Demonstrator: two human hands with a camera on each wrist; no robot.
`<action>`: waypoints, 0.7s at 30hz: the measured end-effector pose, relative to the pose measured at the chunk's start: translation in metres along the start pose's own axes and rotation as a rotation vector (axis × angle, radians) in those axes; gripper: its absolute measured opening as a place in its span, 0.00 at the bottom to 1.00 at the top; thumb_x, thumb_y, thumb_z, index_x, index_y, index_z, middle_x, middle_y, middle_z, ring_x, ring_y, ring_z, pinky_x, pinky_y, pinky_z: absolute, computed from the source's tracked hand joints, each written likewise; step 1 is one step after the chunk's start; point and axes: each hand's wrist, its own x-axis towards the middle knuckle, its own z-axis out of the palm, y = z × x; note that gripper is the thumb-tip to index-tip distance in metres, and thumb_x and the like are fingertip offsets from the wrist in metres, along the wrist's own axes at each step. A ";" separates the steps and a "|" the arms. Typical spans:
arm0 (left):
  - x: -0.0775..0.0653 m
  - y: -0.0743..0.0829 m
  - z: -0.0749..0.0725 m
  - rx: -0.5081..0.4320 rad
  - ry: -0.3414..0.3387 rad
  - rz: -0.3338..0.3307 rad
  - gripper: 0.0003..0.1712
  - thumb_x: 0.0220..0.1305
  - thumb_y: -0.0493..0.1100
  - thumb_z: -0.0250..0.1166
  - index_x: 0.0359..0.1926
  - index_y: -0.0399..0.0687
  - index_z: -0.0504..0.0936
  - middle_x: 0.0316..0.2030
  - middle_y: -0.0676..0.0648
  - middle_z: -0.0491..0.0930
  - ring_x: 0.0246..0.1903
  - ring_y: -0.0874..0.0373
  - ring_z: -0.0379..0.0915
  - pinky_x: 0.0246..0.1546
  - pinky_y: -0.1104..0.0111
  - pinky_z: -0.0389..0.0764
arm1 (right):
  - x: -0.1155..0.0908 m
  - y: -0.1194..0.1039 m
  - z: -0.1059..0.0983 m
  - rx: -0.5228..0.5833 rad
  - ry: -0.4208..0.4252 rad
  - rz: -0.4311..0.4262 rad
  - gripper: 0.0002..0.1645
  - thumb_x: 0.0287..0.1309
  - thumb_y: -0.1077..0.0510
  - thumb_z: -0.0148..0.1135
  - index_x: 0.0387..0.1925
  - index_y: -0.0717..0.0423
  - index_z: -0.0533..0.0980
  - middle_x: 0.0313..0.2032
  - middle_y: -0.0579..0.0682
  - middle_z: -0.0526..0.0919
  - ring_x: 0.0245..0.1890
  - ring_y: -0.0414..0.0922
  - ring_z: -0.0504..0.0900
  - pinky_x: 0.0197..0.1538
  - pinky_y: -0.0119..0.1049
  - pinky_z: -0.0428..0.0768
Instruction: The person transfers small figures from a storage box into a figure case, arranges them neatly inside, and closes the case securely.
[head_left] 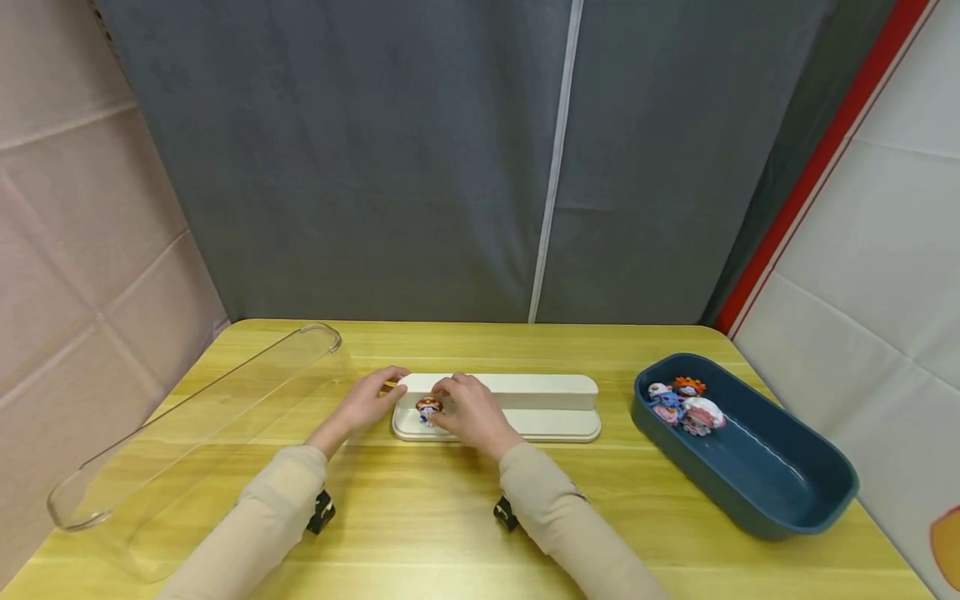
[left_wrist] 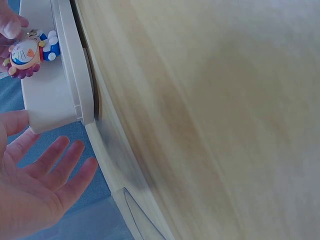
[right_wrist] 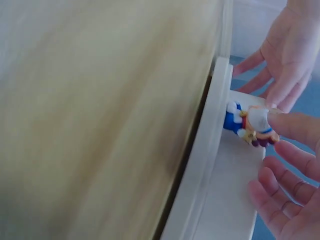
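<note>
A clear cover (head_left: 202, 442) lies at the left of the table (head_left: 420, 517); next, the left hand (head_left: 367, 402), fingers spread and holding nothing, has its thumb at the left end of the white stepped stand (head_left: 540, 423); just right of it the figurine (head_left: 427, 409) is upright over the stand's lower step, its long axis square to the stand's length; the right hand (head_left: 474, 412), nearer, pinches its head from the right; whether its feet touch, I cannot tell; at far right, a blue bin (head_left: 787, 467) holds more figurines (head_left: 684, 408).

Wood-grain table (head_left: 420, 533): clear cover (head_left: 198, 437) left, white stepped stand (head_left: 543, 423) centre, dark-blue bin (head_left: 772, 471) right.
</note>
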 end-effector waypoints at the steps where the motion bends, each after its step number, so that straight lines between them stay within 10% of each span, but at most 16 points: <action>1: 0.000 0.000 0.000 0.000 0.000 -0.006 0.17 0.64 0.40 0.53 0.52 0.36 0.71 0.44 0.39 0.73 0.43 0.44 0.70 0.44 0.54 0.71 | -0.001 0.001 -0.002 0.004 -0.001 0.003 0.18 0.43 0.54 0.69 0.38 0.55 0.77 0.34 0.47 0.75 0.35 0.42 0.73 0.39 0.33 0.72; 21: 0.000 0.001 0.000 0.012 -0.003 -0.027 0.17 0.64 0.39 0.53 0.52 0.37 0.71 0.45 0.38 0.73 0.42 0.45 0.71 0.45 0.55 0.70 | -0.031 0.030 -0.041 0.060 -0.005 0.062 0.18 0.46 0.56 0.66 0.41 0.57 0.76 0.35 0.49 0.76 0.35 0.46 0.75 0.37 0.36 0.74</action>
